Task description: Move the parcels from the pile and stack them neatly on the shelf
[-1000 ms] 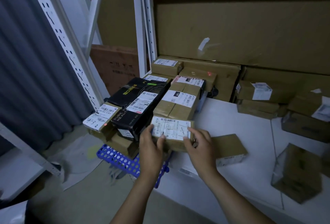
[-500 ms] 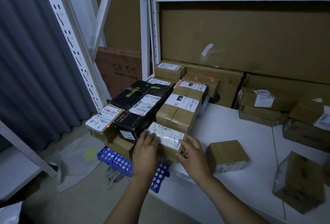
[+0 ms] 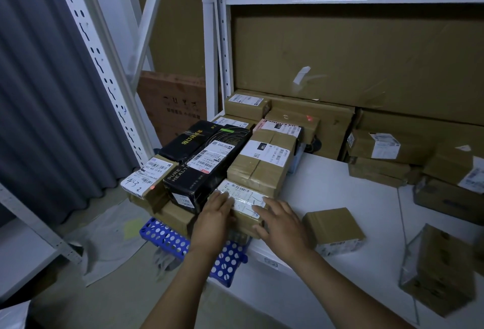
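Two hands on one small brown cardboard parcel with a white label (image 3: pixel 245 197): left hand (image 3: pixel 213 214) and right hand (image 3: pixel 284 222) both lie flat, fingers straight, pressing it at the white shelf's (image 3: pixel 340 192) front edge, touching one taped brown box (image 3: pixel 262 168) behind. Two black cartons (image 3: pixel 195 179) just left; one loose brown box (image 3: pixel 332 227) right.

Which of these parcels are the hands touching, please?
The small brown parcel at the front of the stack; left hand and right hand rest on its label.

Brown cardboard parcel (image 3: pixel 245 213) with white label, black box (image 3: pixel 207 168), blue white-dotted crate (image 3: pixel 183 247), white shelf (image 3: pixel 340 223)
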